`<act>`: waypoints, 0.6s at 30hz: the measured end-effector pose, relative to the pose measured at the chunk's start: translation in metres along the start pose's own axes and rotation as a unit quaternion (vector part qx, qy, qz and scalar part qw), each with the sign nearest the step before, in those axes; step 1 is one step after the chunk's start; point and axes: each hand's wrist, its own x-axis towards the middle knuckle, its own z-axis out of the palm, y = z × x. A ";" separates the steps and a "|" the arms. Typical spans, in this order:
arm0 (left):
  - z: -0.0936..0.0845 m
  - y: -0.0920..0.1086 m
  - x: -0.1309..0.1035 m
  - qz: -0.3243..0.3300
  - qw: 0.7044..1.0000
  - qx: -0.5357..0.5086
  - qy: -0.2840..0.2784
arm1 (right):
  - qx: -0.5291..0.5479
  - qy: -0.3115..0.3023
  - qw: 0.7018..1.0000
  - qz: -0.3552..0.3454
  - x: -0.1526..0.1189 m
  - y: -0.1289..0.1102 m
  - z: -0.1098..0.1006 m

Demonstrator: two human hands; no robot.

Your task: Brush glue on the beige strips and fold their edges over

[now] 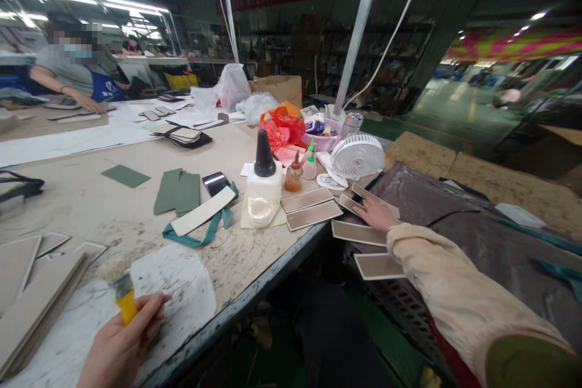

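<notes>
"Brush (120, 288) with the yellow handle: where is it?"

"Near left, over the work table (240, 254), its pale bristles pointing to the far side. The left hand (125, 333) has thumb and fingers wrapped round the handle."

"And the right hand (376, 212)?"

"Over on the right, touching the farther of some pale-edged strips (359, 234) at the left edge of a dark cover (454, 236). Its fingers reach out over them; I can't tell whether they pinch one."

"What's left of those?"

"Two brown panels (314, 217) side by side on the table, just beside a white bottle (264, 185) with a black cone cap. A white fan (358, 156) stands farther off, beyond the right hand."
</notes>
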 end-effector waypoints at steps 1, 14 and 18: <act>-0.001 -0.001 0.001 0.002 1.000 0.001 0.000 | -0.009 -0.004 1.000 0.000 -0.004 0.001 0.000; -0.006 -0.012 0.011 0.029 0.999 0.015 0.006 | -0.048 -0.038 0.998 -0.020 -0.030 -0.003 -0.003; -0.007 -0.013 0.014 0.034 0.999 0.016 -0.004 | -0.045 -0.039 0.998 -0.028 -0.031 -0.004 -0.004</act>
